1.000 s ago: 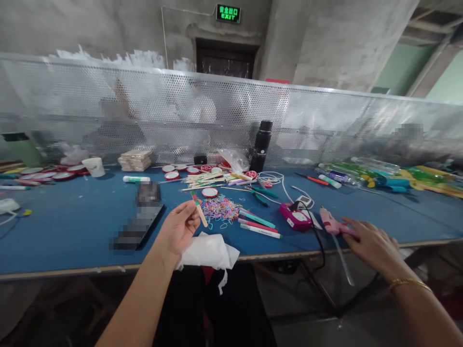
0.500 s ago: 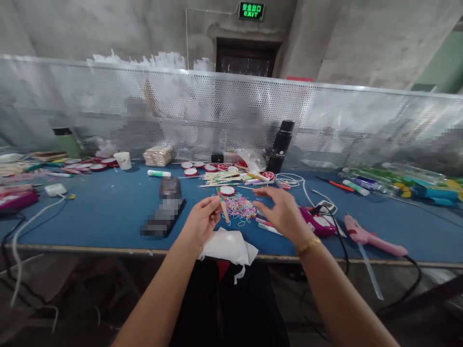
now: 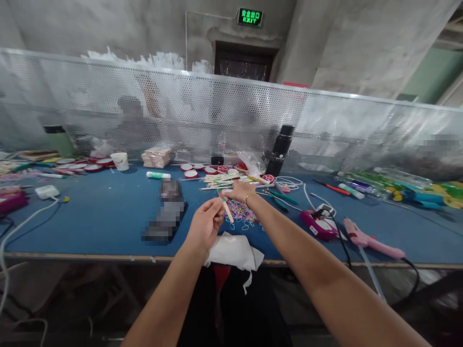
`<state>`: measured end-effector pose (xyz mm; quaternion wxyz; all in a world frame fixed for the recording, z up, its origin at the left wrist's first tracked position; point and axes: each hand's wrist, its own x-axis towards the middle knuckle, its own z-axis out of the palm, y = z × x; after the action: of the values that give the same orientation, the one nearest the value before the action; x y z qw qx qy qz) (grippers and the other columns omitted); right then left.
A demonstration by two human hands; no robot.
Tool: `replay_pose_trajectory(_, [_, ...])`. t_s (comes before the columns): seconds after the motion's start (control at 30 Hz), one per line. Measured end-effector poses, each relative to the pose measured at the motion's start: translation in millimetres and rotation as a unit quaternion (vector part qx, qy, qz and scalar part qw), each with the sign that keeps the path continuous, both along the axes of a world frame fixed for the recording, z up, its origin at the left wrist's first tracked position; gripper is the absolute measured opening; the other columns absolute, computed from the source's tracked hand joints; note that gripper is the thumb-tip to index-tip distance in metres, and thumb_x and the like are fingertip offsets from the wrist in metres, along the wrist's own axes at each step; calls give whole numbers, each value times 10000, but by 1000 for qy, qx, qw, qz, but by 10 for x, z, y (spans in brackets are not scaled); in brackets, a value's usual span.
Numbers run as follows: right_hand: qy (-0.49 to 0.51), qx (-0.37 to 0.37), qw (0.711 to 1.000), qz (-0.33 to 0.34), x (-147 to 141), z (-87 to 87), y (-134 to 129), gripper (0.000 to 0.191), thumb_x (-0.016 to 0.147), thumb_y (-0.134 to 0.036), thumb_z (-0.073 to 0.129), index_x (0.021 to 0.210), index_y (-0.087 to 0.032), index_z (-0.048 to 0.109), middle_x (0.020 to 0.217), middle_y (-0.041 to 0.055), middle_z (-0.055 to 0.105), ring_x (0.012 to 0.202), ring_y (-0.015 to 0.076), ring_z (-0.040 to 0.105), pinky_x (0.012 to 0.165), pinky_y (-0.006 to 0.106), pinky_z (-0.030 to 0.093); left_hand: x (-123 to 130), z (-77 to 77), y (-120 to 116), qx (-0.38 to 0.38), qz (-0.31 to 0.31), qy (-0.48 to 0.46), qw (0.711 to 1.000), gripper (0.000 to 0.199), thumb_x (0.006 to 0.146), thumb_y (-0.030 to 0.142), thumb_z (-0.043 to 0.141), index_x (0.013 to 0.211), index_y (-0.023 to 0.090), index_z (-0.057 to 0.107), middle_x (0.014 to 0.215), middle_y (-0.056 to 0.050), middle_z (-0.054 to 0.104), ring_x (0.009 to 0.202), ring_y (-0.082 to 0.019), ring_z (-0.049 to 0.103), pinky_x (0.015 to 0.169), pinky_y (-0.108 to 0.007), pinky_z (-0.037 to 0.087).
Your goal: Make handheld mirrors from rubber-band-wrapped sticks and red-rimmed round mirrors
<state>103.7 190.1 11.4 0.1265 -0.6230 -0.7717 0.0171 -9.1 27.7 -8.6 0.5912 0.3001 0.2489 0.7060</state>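
Observation:
Between its thumb and fingers, my left hand [image 3: 208, 221] grips a wooden stick [image 3: 228, 212] with red and green marks near its upper end. My right hand [image 3: 239, 191] reaches over a white disc beside the pile of wooden sticks [image 3: 217, 180]; its fingers are bent, and whether they pinch anything is too small to make out. Below it lies a heap of small coloured rubber bands [image 3: 243, 212]. A crumpled white cloth or tissue [image 3: 233, 249] rests at the table edge below my left hand.
A black bottle [image 3: 280, 150] stands at the mesh divider. Right of centre are green-handled pliers [image 3: 278, 198], a purple box [image 3: 318, 225] with cables and a pink glue gun [image 3: 371, 240]. A glue stick [image 3: 158, 175] and a paper cup [image 3: 120, 161] are left.
My right hand has moved left and away from me, from above the pens to the stick pile. The pliers have come into view. My left hand still grips the stick.

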Motion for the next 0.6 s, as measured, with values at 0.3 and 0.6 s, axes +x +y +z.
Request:
replay_pose_trajectory(0.3, [64, 22, 997, -25, -124, -88, 13, 596, 718, -479, 803, 1179, -151, 616, 1305, 217, 670, 1265, 402, 610, 1048, 521, 422, -6, -14, 10, 0, -4, -23, 1000, 425, 508, 317, 1008, 754, 95, 741, 626, 28, 555, 552, -27, 468, 433, -91, 361])
replay_pose_trajectory(0.6, [329, 260, 893, 165, 363, -39, -667, 549, 734, -408, 789, 1155, -196, 507, 1165, 117, 627, 1089, 274, 627, 1003, 438, 502, -30, -51, 16, -2, -23, -23, 999, 309, 648, 282, 954, 857, 147, 771, 886, -37, 749, 732, -101, 671, 619, -174, 547])
